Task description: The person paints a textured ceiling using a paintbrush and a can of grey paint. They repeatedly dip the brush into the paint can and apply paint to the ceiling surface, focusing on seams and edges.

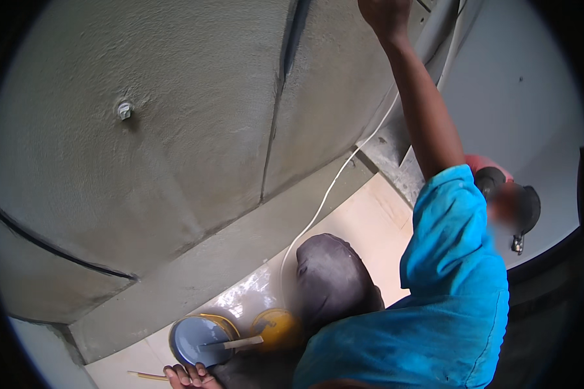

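Observation:
My left hand (189,376) is at the lower edge, fingers curled on a thin yellowish stick (147,376). Just above it a bucket (191,332) holds grey-blue liquid, with a flat pale stick (245,342) lying across into it. Beside that is a yellow container (274,324), partly behind my dark-clad leg. My right arm, in a turquoise sleeve, reaches up along the wall, and my right hand (386,16) is cut off by the top edge, its fingers out of sight.
A grey plastered wall (175,162) with grooves and a small fitting (124,110) rises above a low ledge (143,318). A white cable (324,201) runs down to the pale tiled floor (363,227). Another person (493,170) in red, with a dark cap, is at the right.

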The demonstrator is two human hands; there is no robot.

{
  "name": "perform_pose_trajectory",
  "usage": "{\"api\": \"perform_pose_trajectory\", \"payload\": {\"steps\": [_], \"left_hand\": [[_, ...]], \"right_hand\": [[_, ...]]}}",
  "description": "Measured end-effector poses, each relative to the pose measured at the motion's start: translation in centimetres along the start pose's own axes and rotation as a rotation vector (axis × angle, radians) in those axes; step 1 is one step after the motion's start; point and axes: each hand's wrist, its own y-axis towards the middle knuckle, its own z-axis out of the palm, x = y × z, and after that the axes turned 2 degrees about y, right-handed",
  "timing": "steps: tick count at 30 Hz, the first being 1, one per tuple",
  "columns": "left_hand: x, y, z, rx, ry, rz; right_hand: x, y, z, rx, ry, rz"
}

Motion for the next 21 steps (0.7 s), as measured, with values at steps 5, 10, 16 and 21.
{"api": "perform_pose_trajectory", "payload": {"steps": [5, 10, 16, 21], "left_hand": [[0.2, 0.6, -1.5, 0.079, -0.055, -0.013], [0.9, 0.5, -1.5, 0.062, -0.042, 0.021], [0.5, -0.3, -1.4, 0.035, 0.151, 0.291], [1.0, 2.5, -1.5, -0.064, 0.209, 0.26]], "right_hand": [[-2.3, -5.7, 4.7, -0.315, 0.403, 0.134], [-1.5, -28.3, 10.1, -0.114, 0.747, 0.705], [-2.0, -36.9, 11.3, 0.129, 0.603, 0.692], [-5.4, -22.9, 9.7, -0.002, 0.639, 0.43]]}}
